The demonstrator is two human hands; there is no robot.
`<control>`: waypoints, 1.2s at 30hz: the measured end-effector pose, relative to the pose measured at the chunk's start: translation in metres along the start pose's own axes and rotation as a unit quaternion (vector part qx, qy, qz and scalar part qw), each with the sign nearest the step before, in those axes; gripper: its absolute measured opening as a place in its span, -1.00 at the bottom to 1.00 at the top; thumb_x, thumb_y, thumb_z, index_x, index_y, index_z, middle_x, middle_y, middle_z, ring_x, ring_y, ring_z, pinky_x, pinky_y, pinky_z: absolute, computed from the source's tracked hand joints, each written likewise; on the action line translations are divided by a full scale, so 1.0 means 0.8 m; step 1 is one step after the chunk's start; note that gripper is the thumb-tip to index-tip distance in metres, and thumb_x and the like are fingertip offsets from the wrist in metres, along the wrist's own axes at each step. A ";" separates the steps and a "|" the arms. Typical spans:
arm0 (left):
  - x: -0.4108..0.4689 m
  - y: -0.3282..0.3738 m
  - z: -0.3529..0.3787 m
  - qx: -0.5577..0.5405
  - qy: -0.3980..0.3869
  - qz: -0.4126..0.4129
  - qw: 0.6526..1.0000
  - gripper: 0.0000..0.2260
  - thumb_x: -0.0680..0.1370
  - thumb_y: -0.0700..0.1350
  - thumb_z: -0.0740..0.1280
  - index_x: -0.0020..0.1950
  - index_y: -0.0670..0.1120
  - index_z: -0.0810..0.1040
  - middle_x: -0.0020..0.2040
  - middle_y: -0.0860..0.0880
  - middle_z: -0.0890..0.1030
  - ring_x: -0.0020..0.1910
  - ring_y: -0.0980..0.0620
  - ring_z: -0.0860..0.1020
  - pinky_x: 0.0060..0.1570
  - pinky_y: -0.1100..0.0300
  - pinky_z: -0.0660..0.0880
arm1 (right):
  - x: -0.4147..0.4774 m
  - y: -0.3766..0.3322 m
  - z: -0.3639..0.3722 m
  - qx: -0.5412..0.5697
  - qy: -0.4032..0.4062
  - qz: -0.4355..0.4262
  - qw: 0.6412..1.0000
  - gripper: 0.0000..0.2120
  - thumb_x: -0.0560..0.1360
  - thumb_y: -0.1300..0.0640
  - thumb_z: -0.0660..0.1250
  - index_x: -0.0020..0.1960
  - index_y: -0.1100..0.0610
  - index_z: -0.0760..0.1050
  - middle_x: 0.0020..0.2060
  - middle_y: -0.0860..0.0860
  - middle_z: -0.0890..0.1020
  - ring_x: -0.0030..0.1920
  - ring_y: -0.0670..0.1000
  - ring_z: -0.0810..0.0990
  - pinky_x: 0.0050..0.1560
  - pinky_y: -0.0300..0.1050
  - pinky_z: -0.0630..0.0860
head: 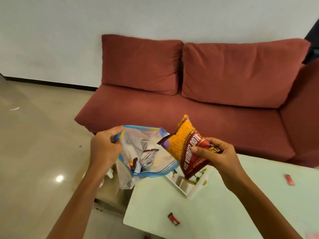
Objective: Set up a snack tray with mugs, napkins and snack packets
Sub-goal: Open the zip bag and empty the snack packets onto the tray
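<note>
My left hand (105, 147) grips the blue-edged rim of a clear plastic zip bag (146, 152) and holds it open above the table's left edge. Small dark wrapped snacks (133, 163) lie inside the bag. My right hand (217, 156) holds a red and orange snack packet (188, 149) by its lower end, tilted, just right of the bag's mouth. Below the packet a white tray (183, 187) with a leaf pattern rests on the pale green table (207, 213), partly hidden by the packet and my hand.
Two small red wrapped sweets lie on the table, one near the front (174, 219) and one at the right (289, 179). A red sofa (189, 104) stands behind the table. Shiny beige floor (34, 144) spreads to the left.
</note>
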State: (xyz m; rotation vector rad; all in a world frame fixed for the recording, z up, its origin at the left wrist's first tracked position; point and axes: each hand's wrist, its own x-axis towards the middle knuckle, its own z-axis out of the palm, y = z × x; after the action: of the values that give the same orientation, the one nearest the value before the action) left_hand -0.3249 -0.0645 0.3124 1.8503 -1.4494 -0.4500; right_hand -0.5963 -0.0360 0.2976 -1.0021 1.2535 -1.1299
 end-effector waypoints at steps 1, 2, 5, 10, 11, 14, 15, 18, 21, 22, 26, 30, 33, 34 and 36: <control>-0.001 -0.006 0.007 0.000 0.002 -0.010 1.000 -0.69 0.43 -0.38 0.29 0.11 -0.15 0.62 0.12 -0.11 0.64 0.00 0.05 0.58 0.08 0.26 0.42 | 0.007 0.019 -0.014 0.019 0.025 0.024 0.999 -0.61 0.04 0.04 0.57 -0.16 0.12 0.65 -0.27 0.04 0.71 -0.26 0.00 0.69 -0.30 -0.22 0.59; -0.002 -0.011 0.015 -0.001 0.004 -0.021 1.000 -0.68 0.43 -0.38 0.28 0.12 -0.14 0.61 0.12 -0.12 0.64 0.00 0.03 0.59 0.07 0.25 0.42 | 0.015 0.041 -0.028 0.036 0.053 0.051 0.997 -0.60 0.04 0.05 0.57 -0.15 0.14 0.65 -0.26 0.06 0.71 -0.25 0.01 0.69 -0.30 -0.21 0.59; -0.004 -0.027 0.041 0.010 0.007 -0.044 0.999 -0.65 0.43 -0.39 0.25 0.13 -0.13 0.61 0.10 -0.16 0.65 0.02 -0.15 0.61 -0.03 0.19 0.45 | 0.041 0.119 -0.065 0.066 0.138 0.140 0.978 -0.66 0.14 0.13 0.57 -0.13 0.20 0.61 -0.19 0.12 0.69 -0.19 0.06 0.67 -0.27 -0.15 0.59; -0.007 -0.061 0.089 0.044 -0.010 -0.050 0.998 -0.65 0.43 -0.36 0.26 0.13 -0.10 0.61 0.02 -0.15 0.67 -0.28 -0.07 0.54 -0.29 0.31 0.35 | 0.084 0.258 -0.103 0.014 0.219 0.271 0.937 -0.73 0.25 0.25 0.55 -0.16 0.26 0.50 -0.16 0.22 0.61 -0.23 0.11 0.60 -0.26 -0.10 0.55; -0.007 -0.068 0.098 0.044 -0.011 -0.053 0.998 -0.65 0.42 -0.36 0.26 0.13 -0.09 0.61 0.00 -0.10 0.66 -0.31 0.05 0.53 -0.33 0.42 0.33 | 0.092 0.282 -0.106 0.005 0.213 0.290 0.933 -0.72 0.26 0.26 0.54 -0.12 0.30 0.52 -0.16 0.23 0.61 -0.25 0.11 0.60 -0.27 -0.10 0.55; -0.009 -0.085 0.123 0.045 -0.022 -0.057 0.997 -0.64 0.42 -0.36 0.26 0.14 -0.09 0.60 0.05 -0.03 0.64 -0.26 0.17 0.53 -0.28 0.66 0.28 | 0.108 0.347 -0.110 0.002 0.205 0.328 0.922 -0.61 0.27 0.29 0.53 0.04 0.38 0.54 -0.10 0.25 0.63 -0.17 0.18 0.62 -0.19 -0.02 0.59; -0.010 -0.091 0.131 0.050 -0.025 -0.056 0.997 -0.64 0.42 -0.36 0.26 0.14 -0.08 0.60 0.08 -0.08 0.65 -0.20 0.08 0.54 -0.28 0.67 0.27 | 0.111 0.366 -0.109 -0.002 0.205 0.337 0.919 -0.59 0.28 0.28 0.53 0.07 0.39 0.54 -0.06 0.27 0.63 -0.12 0.21 0.62 -0.12 0.06 0.60; -0.012 -0.107 0.150 0.059 -0.038 -0.053 0.996 -0.64 0.44 -0.34 0.26 0.14 -0.02 0.60 0.04 -0.21 0.66 -0.12 -0.21 0.61 -0.31 0.62 0.34 | 0.122 0.413 -0.104 -0.004 0.212 0.366 0.906 -0.55 0.29 0.26 0.53 0.10 0.42 0.51 0.03 0.33 0.61 0.00 0.28 0.62 0.04 0.22 0.56; -0.015 -0.125 0.164 0.063 -0.053 -0.057 0.995 -0.63 0.44 -0.30 0.28 0.13 0.06 0.59 0.05 -0.08 0.67 -0.10 -0.18 0.62 -0.16 0.31 0.51 | 0.129 0.445 -0.099 -0.037 0.224 0.384 0.895 -0.49 0.26 0.21 0.56 0.11 0.41 0.50 0.04 0.32 0.61 0.01 0.28 0.62 0.02 0.19 0.58; -0.016 -0.131 0.168 0.064 -0.056 -0.056 0.995 -0.63 0.44 -0.30 0.29 0.13 0.08 0.59 0.04 0.01 0.66 -0.14 -0.03 0.62 -0.18 0.37 0.48 | 0.131 0.453 -0.098 -0.053 0.229 0.387 0.892 -0.48 0.25 0.19 0.58 0.10 0.40 0.50 0.03 0.32 0.61 -0.01 0.27 0.62 -0.01 0.17 0.59; -0.022 -0.145 0.181 0.044 -0.068 -0.045 0.996 -0.60 0.43 -0.28 0.31 0.12 0.15 0.57 0.00 0.10 0.60 -0.13 0.27 0.55 -0.04 0.38 0.46 | 0.138 0.477 -0.097 -0.059 0.258 0.399 0.878 -0.45 0.23 0.16 0.59 0.09 0.39 0.48 0.04 0.33 0.59 -0.01 0.27 0.62 -0.05 0.17 0.60; -0.028 -0.145 0.186 0.024 -0.090 -0.051 0.994 -0.60 0.35 -0.12 0.27 0.15 0.18 0.54 -0.07 0.14 0.60 -0.21 0.36 0.52 -0.07 0.44 0.44 | 0.136 0.488 -0.100 -0.040 0.268 0.415 0.869 -0.44 0.25 0.15 0.58 0.10 0.40 0.44 0.07 0.33 0.58 0.00 0.27 0.62 -0.06 0.18 0.60; -0.032 -0.140 0.187 0.020 -0.101 -0.048 0.994 -0.62 0.39 -0.19 0.30 0.14 0.17 0.55 -0.05 0.11 0.61 -0.17 0.25 0.55 0.00 0.24 0.48 | 0.131 0.477 -0.097 -0.030 0.270 0.422 0.865 -0.37 0.26 0.06 0.57 0.16 0.37 0.41 0.11 0.29 0.57 0.04 0.22 0.60 -0.03 0.13 0.60; -0.034 -0.137 0.186 0.021 -0.105 -0.044 0.993 -0.61 0.41 -0.25 0.32 0.14 0.14 0.56 -0.01 0.10 0.61 -0.13 0.13 0.57 0.02 0.19 0.48 | 0.129 0.465 -0.094 -0.048 0.278 0.413 0.866 -0.36 0.28 0.03 0.56 0.18 0.35 0.41 0.13 0.25 0.56 0.06 0.19 0.59 -0.01 0.09 0.59; -0.035 -0.127 0.182 0.021 -0.120 -0.049 0.991 -0.59 0.43 -0.34 0.29 0.16 0.08 0.56 0.08 0.10 0.59 -0.02 0.04 0.57 -0.02 0.29 0.47 | 0.125 0.432 -0.083 -0.106 0.303 0.352 0.879 -0.37 0.33 -0.01 0.51 0.25 0.27 0.38 0.18 0.17 0.53 0.03 0.09 0.53 -0.03 -0.10 0.50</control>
State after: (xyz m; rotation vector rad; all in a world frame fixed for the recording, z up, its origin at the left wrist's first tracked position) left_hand -0.3607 -0.0761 0.1367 1.9598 -1.5379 -0.7175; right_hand -0.6364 -0.0692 -0.0646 -0.2466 2.0634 -0.7345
